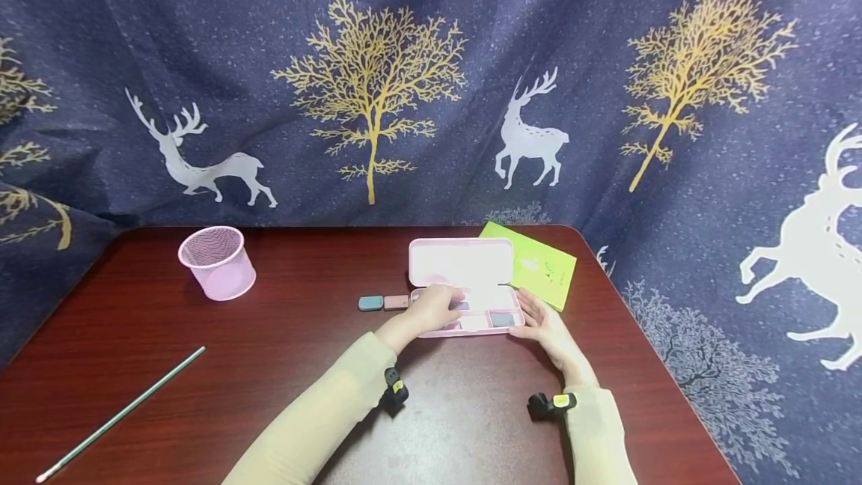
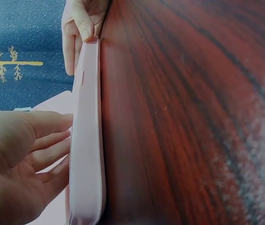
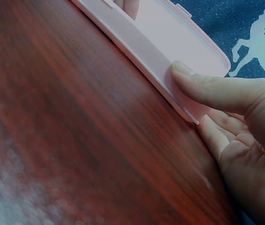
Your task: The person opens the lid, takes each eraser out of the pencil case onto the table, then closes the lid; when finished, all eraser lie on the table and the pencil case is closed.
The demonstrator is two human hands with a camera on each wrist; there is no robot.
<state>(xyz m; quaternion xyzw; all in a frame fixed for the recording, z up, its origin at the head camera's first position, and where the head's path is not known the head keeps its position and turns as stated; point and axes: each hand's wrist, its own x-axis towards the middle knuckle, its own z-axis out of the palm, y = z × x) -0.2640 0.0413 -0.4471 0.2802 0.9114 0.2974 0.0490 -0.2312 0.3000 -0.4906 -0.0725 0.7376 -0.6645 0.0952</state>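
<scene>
A pink pencil case point(image 1: 471, 322) lies with its lid point(image 1: 461, 260) raised at the back. My left hand point(image 1: 431, 310) reaches over its left half, fingertips down inside behind the front wall point(image 2: 86, 140); I cannot tell whether they pinch anything. At the other end my right hand point(image 1: 544, 326) grips the case, thumb point(image 3: 186, 75) over the near rim and the other fingers around its end. A grey flat piece point(image 1: 501, 319) sits in the front right of the case. Just left of the case are a small teal block point(image 1: 370, 303) and a pink one point(image 1: 396, 302).
A bright green booklet point(image 1: 555, 275) lies behind the case on the right, partly covered by the lid. Far left stands a pink mesh pen holder point(image 1: 232, 279). A long thin teal stick point(image 1: 124, 414) with a whitish end lies front left on the dark wooden table point(image 1: 296, 275).
</scene>
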